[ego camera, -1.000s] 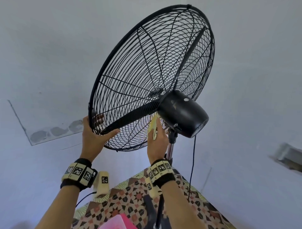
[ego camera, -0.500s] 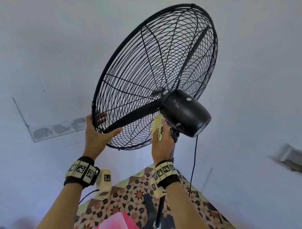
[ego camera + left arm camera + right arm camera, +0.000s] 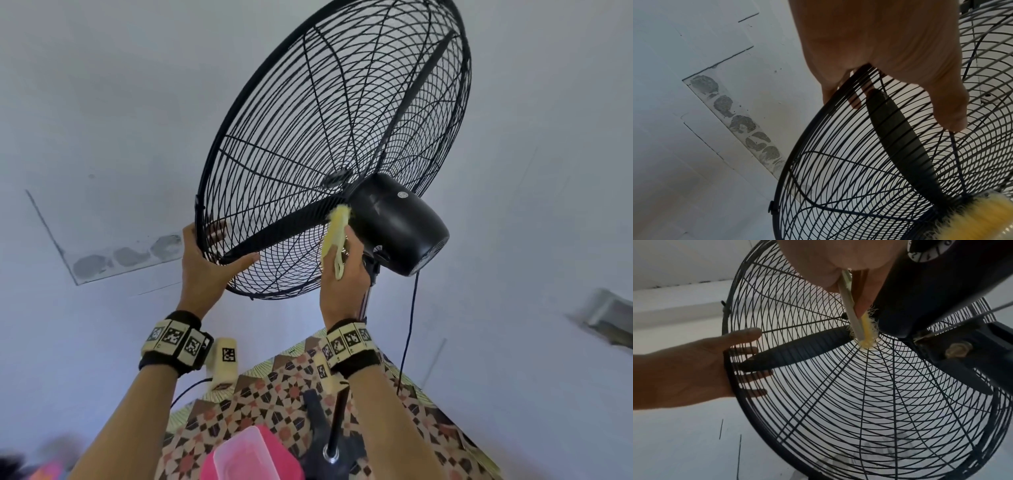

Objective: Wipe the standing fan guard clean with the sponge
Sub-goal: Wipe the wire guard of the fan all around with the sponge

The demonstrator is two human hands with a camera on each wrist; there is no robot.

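Note:
The black wire fan guard (image 3: 308, 137) tilts overhead, with a dark blade (image 3: 284, 222) inside. My left hand (image 3: 214, 260) holds its lower left rim, thumb on the rear wires and fingers on the front side; the right wrist view shows that left hand (image 3: 684, 374) straddling the rim. My right hand (image 3: 342, 277) grips a yellow sponge (image 3: 335, 229) and presses it on the rear guard (image 3: 859, 394) right beside the black motor housing (image 3: 397, 222). In the right wrist view the sponge (image 3: 867, 332) touches the innermost wires. The sponge (image 3: 982, 216) also shows in the left wrist view's corner.
The fan's pole (image 3: 337, 421) rises from a base on a patterned mat (image 3: 274, 387). A black power cord (image 3: 409, 325) hangs from the motor. A pink plastic container (image 3: 246, 455) sits below my arms. Pale walls stand behind the fan.
My right hand has slid the sponge up the rear guard, closer to the motor housing. The left hand has kept its hold on the rim.

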